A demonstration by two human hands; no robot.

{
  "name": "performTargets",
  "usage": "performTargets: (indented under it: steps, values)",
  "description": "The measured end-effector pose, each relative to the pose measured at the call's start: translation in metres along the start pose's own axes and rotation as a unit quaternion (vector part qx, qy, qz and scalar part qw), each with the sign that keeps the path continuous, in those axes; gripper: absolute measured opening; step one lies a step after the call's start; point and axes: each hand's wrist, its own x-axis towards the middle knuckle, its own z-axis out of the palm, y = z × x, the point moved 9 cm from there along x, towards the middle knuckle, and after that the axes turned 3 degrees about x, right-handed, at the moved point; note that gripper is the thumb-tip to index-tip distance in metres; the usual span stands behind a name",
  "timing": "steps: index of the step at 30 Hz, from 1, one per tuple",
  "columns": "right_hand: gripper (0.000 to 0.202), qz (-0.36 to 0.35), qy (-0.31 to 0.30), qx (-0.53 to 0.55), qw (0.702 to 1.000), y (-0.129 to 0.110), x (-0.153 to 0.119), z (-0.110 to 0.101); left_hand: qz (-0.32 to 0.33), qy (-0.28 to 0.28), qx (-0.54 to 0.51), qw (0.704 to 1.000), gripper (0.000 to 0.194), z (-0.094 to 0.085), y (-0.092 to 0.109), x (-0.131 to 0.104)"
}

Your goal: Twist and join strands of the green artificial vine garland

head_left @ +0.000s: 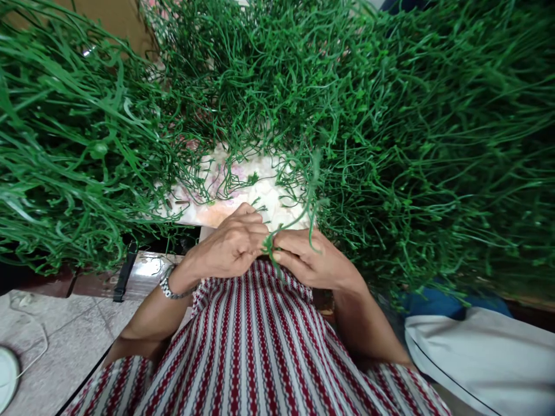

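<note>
Both bare hands are together at lap height, fingertips almost meeting, working one thin, bright-green, plastic-looking stem piece (267,244). It sits in the gap between them, with a blurred strand arcing up over the right knuckles. Left hand (238,242): fingers curled in, thumb and forefinger closed on the piece's tufted end. Right hand (310,257): thumb and fingertips pinched on the same piece, no visible gap. Small green sprigs (260,205) poke out past the left fist; can't tell if held or lying on the white-and-pink patterned work surface (217,214). Big tangled green stem heap (364,104) beyond. Step looks like fine two-handed joining or separating, can't tell which; calls for firm pinches and fingertip alignment.
</note>
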Motion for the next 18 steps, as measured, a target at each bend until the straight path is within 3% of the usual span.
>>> performTargets:
  steps: [2,4,8,10,12,15,18]
  values:
    - [0.033,-0.028,-0.037,0.149,0.988,0.0,0.001,0.007,0.016,-0.016,-0.094,0.995,0.033,0.001,0.001,-0.001]
    - [0.04,-0.029,-0.06,0.29,0.955,0.006,0.003,0.016,0.008,-0.023,-0.176,0.984,0.037,0.002,-0.001,0.0]
    - [0.05,-0.033,-0.043,0.457,0.888,0.012,0.003,0.026,-0.016,-0.006,-0.259,0.966,0.038,0.003,-0.007,0.0]
    - [0.045,-0.034,0.009,0.451,0.892,0.015,0.002,0.017,-0.042,0.037,-0.287,0.956,0.029,-0.002,-0.016,-0.002]
    - [0.032,-0.014,0.083,0.384,0.919,0.021,-0.002,-0.001,-0.083,0.101,-0.325,0.937,0.021,-0.008,-0.029,-0.007]
    - [0.017,0.017,0.171,0.28,0.944,0.024,-0.01,-0.026,-0.134,0.195,-0.38,0.894,0.02,-0.016,-0.047,-0.016]
    - [0.014,0.029,0.23,0.181,0.956,0.018,-0.013,-0.043,-0.157,0.235,-0.427,0.859,0.024,-0.018,-0.055,-0.019]
